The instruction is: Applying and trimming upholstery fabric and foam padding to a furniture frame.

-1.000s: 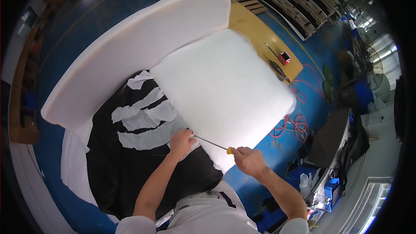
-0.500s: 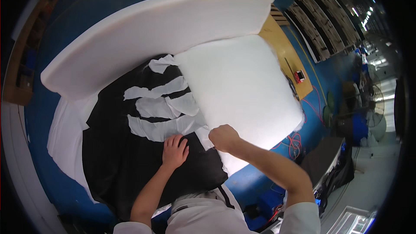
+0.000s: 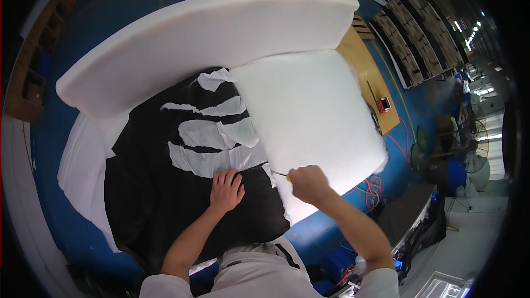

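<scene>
My right hand (image 3: 310, 183) is closed round a screwdriver-like tool (image 3: 280, 174) with a thin metal shaft and a bit of yellow handle showing. Its shaft points left, to the seam where the black fabric (image 3: 152, 204) meets the thick white padding (image 3: 309, 105). By the tip lies a small white scrap (image 3: 269, 175). My left hand (image 3: 227, 191) rests with fingers spread on the black fabric, fingertips at the lower edge of a white strip (image 3: 218, 160). More torn white strips (image 3: 207, 133) lie on the fabric further off.
A curved, white-padded sofa back (image 3: 204, 38) rises behind the seat. Along the right runs a wooden board (image 3: 375, 83) with a small red device (image 3: 383, 105) on it. Red hose (image 3: 372, 190) coils on the blue floor. Near right stands a dark-topped bench (image 3: 406, 215); a fan (image 3: 475, 138) is beyond.
My right hand has moved right, away from the seam, and the tool's shaft now shows. The white piece by the seam shows smaller. My left hand stays nearly in place.
</scene>
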Available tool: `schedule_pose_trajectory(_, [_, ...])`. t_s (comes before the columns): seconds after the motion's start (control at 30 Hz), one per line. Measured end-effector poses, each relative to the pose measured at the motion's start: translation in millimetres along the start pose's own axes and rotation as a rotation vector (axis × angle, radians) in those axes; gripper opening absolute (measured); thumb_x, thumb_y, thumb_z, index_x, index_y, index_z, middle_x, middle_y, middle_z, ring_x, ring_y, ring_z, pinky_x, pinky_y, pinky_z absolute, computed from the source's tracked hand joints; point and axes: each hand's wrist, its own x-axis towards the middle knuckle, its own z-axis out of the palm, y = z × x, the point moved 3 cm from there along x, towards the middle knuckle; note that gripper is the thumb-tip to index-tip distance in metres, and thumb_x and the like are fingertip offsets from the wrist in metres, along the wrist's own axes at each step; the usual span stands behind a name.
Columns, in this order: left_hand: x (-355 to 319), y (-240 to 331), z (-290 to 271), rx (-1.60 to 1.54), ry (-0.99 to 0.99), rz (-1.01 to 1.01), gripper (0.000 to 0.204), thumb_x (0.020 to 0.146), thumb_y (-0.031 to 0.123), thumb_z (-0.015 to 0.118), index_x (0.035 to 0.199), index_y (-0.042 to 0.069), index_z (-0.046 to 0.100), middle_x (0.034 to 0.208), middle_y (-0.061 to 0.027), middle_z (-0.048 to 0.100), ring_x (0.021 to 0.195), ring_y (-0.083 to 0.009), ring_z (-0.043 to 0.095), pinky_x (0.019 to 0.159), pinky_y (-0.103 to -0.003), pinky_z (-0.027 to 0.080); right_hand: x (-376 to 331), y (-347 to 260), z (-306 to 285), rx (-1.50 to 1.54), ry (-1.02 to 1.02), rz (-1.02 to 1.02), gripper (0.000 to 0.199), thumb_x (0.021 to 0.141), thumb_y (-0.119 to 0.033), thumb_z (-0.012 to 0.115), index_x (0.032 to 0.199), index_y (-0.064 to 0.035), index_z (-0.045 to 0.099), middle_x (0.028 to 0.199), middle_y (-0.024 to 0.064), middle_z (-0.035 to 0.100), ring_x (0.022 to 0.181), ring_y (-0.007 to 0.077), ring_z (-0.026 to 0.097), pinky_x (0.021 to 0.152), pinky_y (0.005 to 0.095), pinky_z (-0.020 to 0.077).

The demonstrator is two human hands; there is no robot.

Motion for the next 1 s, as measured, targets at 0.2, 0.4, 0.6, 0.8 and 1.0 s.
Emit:
schedule_pose_trajectory(0.2, [0.0, 4.1, -3.7, 0.000, -0.038, -0.026, 0.035, 0.085, 0.026, 0.068, 0.113, 0.006, 0.061, 0.123, -0.0130, 0.057, 0.115, -0.0331, 0.053, 0.096, -0.048, 0.042, 37.6, -7.1, 27.5, 0.038, -0.041, 0.042, 0.009, 0.075, -0.012, 0.067, 0.077, -0.0052, 0.072, 0.080, 0.0177, 0.072, 0.081, 0.0357, 0.072, 0.073, 0.0470, 0.0576])
schedule_pose_trajectory(0.4, [2.7, 6.6, -3.9, 0.038, -0.002, 0.016, 0.035, 0.083, 0.024, 0.068, 0.113, 0.005, 0.061, 0.122, -0.0145, 0.056, 0.113, -0.0352, 0.053, 0.096, -0.049, 0.042, -3.5, 9.3, 18.0, -0.060, -0.099, 0.037, 0.010, 0.078, -0.010, 0.063, 0.069, -0.0066, 0.066, 0.073, 0.0181, 0.070, 0.076, 0.0347, 0.072, 0.067, 0.0461, 0.0570])
schedule_pose_trajectory(0.6, [1.5, 6.3, -1.9, 0.020, 0.016, 0.016, 0.035, 0.083, 0.024, 0.068, 0.112, 0.006, 0.061, 0.123, -0.0145, 0.056, 0.113, -0.0353, 0.053, 0.096, -0.049, 0.042, 34.2, 0.1, 59.3, 0.012, -0.039, 0.104, 0.008, 0.077, -0.010, 0.065, 0.073, -0.0073, 0.070, 0.077, 0.0151, 0.072, 0.077, 0.0353, 0.072, 0.069, 0.0465, 0.0576])
schedule_pose_trajectory(0.8, [-1.2, 7.6, -1.0, 0.060, -0.026, 0.011, 0.039, 0.083, 0.026, 0.068, 0.115, 0.006, 0.061, 0.126, -0.0144, 0.056, 0.116, -0.0350, 0.052, 0.099, -0.049, 0.041, 8.1, -1.2, 54.1, -0.051, 0.050, 0.063, 0.012, 0.080, -0.011, 0.064, 0.076, -0.0084, 0.075, 0.081, 0.0133, 0.074, 0.080, 0.0317, 0.074, 0.070, 0.0433, 0.0586])
schedule_pose_trajectory(1.0, [-1.9, 12.1, 1.4, 0.084, 0.009, 0.017, 0.038, 0.083, 0.027, 0.068, 0.114, 0.006, 0.061, 0.123, -0.0145, 0.057, 0.116, -0.0351, 0.052, 0.099, -0.049, 0.041, 35.6, -11.4, 60.9, 0.076, 0.104, 0.237, 0.011, 0.080, -0.014, 0.066, 0.076, -0.0073, 0.074, 0.086, 0.0162, 0.074, 0.083, 0.0343, 0.074, 0.072, 0.0460, 0.0590])
